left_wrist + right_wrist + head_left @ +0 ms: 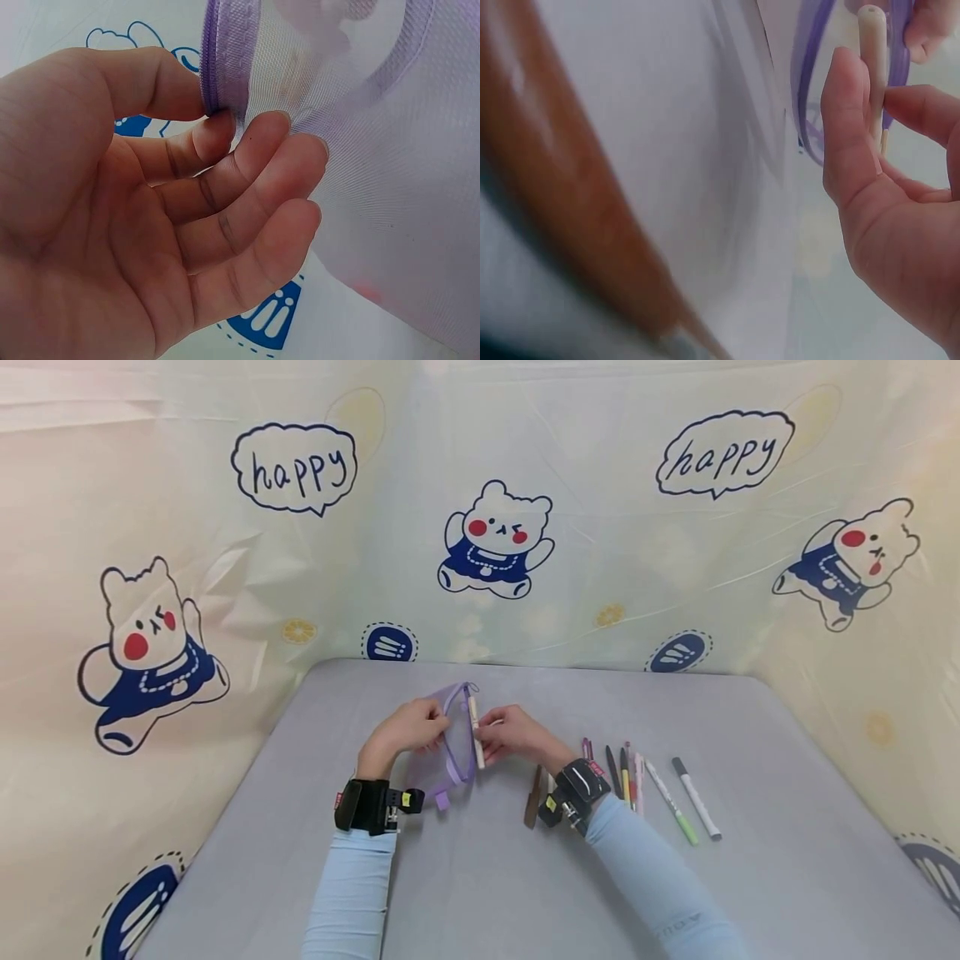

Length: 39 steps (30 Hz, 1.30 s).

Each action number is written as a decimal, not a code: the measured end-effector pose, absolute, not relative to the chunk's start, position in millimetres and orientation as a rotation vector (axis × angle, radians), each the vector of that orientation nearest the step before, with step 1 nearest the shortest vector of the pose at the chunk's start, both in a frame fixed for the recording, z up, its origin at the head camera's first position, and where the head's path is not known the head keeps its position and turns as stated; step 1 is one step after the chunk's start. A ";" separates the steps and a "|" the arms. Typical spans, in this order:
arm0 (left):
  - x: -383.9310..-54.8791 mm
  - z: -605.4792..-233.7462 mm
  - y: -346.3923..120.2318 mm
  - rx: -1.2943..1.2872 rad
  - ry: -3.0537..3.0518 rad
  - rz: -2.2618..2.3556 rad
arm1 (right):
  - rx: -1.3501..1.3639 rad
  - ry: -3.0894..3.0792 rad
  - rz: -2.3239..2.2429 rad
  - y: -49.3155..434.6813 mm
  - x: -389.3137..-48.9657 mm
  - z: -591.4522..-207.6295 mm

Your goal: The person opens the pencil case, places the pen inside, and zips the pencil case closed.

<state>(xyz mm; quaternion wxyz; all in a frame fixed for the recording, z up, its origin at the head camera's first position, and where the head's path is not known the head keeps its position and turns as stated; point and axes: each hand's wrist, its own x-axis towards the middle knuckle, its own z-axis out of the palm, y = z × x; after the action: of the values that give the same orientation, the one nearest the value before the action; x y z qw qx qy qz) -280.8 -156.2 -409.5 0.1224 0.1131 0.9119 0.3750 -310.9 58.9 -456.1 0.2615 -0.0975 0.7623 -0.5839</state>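
A purple mesh zip pouch [420, 768] stands with its opening turned to the right. My left hand [407, 727] pinches the zipper edge [229, 60] between thumb and index finger, the other fingers loosely bent against the mesh. Between the thumb and fingers of my right hand [517, 732] is a cream pen [476, 735], held lengthwise across the pouch's mouth. In the right wrist view the pen's rounded end [871, 30] overlaps the purple-rimmed opening.
Several pens and markers lie right of the pouch, among them a green-tipped pen [671, 802] and a grey-capped marker [697, 799]. A brown pen [533, 797] lies below my right wrist. A printed sheet [600, 552] rises behind the grey table [465, 893].
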 end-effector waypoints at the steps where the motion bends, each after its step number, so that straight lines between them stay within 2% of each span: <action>1: -280.9 -409.4 -156.2 0.337 2.661 1.093 | -0.260 2.059 -1.588 56.6 -310.5 -456.5; 11: -280.4 -410.3 -155.1 0.340 2.659 1.092 | -0.317 1.975 -1.700 42.3 -304.9 -455.1; 22: -281.4 -410.8 -157.1 0.331 2.654 1.105 | -0.315 2.065 -1.691 57.7 -301.1 -444.4; 33: -280.5 -407.5 -158.0 0.341 2.646 1.111 | -0.409 2.384 -1.313 90.7 -293.1 -439.4; 39: -281.2 -408.0 -157.9 0.342 2.642 1.114 | -0.307 2.553 -1.118 104.9 -287.8 -438.0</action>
<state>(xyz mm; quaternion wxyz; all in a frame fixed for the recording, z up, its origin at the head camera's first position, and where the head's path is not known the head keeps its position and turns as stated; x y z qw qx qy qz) -281.2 -157.9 -408.0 0.1264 0.1175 0.9076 0.3826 -287.8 104.9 -438.0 0.1683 -0.1080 0.8976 -0.3929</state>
